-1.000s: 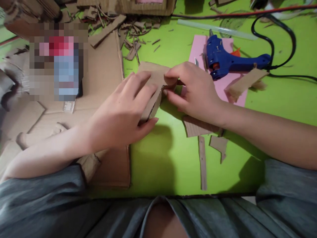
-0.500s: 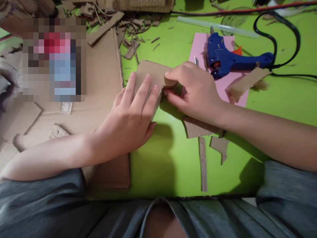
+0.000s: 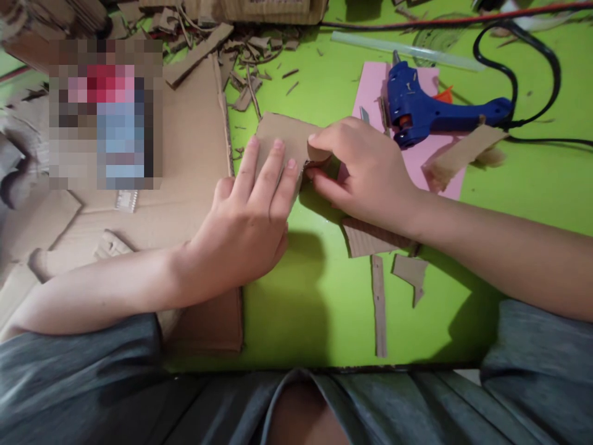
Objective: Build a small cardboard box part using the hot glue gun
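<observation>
Cardboard piece point(image 3: 288, 131) — under the spread left hand point(image 3: 248, 225), its right edge pinched by the right hand point(image 3: 364, 170)

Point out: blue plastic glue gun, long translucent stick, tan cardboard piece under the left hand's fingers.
Blue plastic glue gun point(image 3: 425, 112): head view, main body.
Long translucent stick point(image 3: 410, 52): head view, near mid-length.
Tan cardboard piece point(image 3: 294, 136): head view, upper face.

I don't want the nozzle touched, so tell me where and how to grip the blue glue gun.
Probably by the handle, from above: the glue gun lies on its side, handle stretching right, away from the nozzle, and a cardboard strip crowds the handle's near edge.
</observation>
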Action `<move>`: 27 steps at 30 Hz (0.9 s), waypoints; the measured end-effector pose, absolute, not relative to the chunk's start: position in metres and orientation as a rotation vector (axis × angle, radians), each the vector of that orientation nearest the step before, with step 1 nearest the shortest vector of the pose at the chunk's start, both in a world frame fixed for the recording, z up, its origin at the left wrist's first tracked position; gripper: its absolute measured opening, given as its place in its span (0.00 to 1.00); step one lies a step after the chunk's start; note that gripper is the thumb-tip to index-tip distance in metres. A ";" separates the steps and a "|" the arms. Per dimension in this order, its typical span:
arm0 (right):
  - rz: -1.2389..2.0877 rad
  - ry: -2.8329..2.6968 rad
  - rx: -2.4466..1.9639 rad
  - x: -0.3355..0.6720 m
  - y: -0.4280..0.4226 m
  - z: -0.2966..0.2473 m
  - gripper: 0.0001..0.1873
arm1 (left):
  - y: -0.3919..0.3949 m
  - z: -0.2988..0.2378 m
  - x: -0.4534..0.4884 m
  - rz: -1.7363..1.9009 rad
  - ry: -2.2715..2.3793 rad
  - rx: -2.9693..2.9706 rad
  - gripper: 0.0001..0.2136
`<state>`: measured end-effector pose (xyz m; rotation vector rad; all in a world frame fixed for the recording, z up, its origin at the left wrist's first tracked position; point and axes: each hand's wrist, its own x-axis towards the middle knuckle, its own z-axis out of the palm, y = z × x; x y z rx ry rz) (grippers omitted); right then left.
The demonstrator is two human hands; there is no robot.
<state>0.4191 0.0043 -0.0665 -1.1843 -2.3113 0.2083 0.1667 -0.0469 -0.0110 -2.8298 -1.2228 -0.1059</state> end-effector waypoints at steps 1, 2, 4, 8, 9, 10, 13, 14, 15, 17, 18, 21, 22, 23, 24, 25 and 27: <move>0.203 -2.313 -1.195 0.419 0.004 -0.066 0.05 | -0.048 -0.012 0.167 -0.111 -1.230 -2.820 0.43; 0.200 -2.314 -1.205 0.419 0.004 -0.066 0.05 | -0.048 -0.014 0.167 -0.116 -1.237 -2.811 0.43; 0.200 -2.316 -1.221 0.418 0.004 -0.066 0.04 | -0.048 -0.015 0.166 -0.135 -1.234 -2.803 0.44; 0.217 -2.326 -1.258 0.415 0.004 -0.063 0.05 | -0.047 -0.012 0.165 -0.136 -1.221 -2.833 0.45; 0.220 -2.328 -1.265 0.415 0.004 -0.063 0.05 | -0.047 -0.010 0.165 -0.119 -1.224 -2.845 0.45; 0.225 -2.326 -1.269 0.415 0.004 -0.063 0.06 | -0.047 -0.008 0.165 -0.103 -1.225 -2.857 0.45; 0.242 -2.316 -1.272 0.414 0.004 -0.063 0.06 | -0.045 -0.003 0.165 -0.109 -1.208 -2.890 0.43; 0.251 -2.314 -1.273 0.414 0.004 -0.063 0.06 | -0.044 -0.002 0.164 -0.122 -1.203 -2.902 0.43; 0.258 -2.313 -1.273 0.414 0.004 -0.063 0.05 | -0.043 -0.001 0.164 -0.134 -1.202 -2.912 0.43; 0.266 -2.311 -1.280 0.414 0.005 -0.063 0.05 | -0.041 0.002 0.164 -0.138 -1.205 -2.933 0.42; 0.270 -2.309 -1.285 0.414 0.005 -0.063 0.05 | -0.039 0.003 0.164 -0.131 -1.208 -2.943 0.42; 0.280 -2.304 -1.301 0.414 0.006 -0.062 0.07 | -0.035 0.007 0.163 -0.101 -1.211 -2.980 0.40; 0.284 -2.304 -1.304 0.413 0.007 -0.061 0.07 | -0.033 0.009 0.162 -0.088 -1.211 -2.993 0.40; 0.290 -2.305 -1.309 0.413 0.007 -0.061 0.07 | -0.032 0.010 0.162 -0.073 -1.213 -3.003 0.39; 0.296 -2.304 -1.318 0.412 0.008 -0.060 0.08 | -0.031 0.011 0.162 -0.061 -1.212 -3.009 0.38; 0.299 -2.301 -1.330 0.411 0.008 -0.059 0.09 | -0.029 0.012 0.162 -0.056 -1.208 -3.010 0.38; 0.301 -2.290 -1.355 0.409 0.008 -0.057 0.10 | -0.026 0.013 0.162 -0.070 -1.193 -3.002 0.37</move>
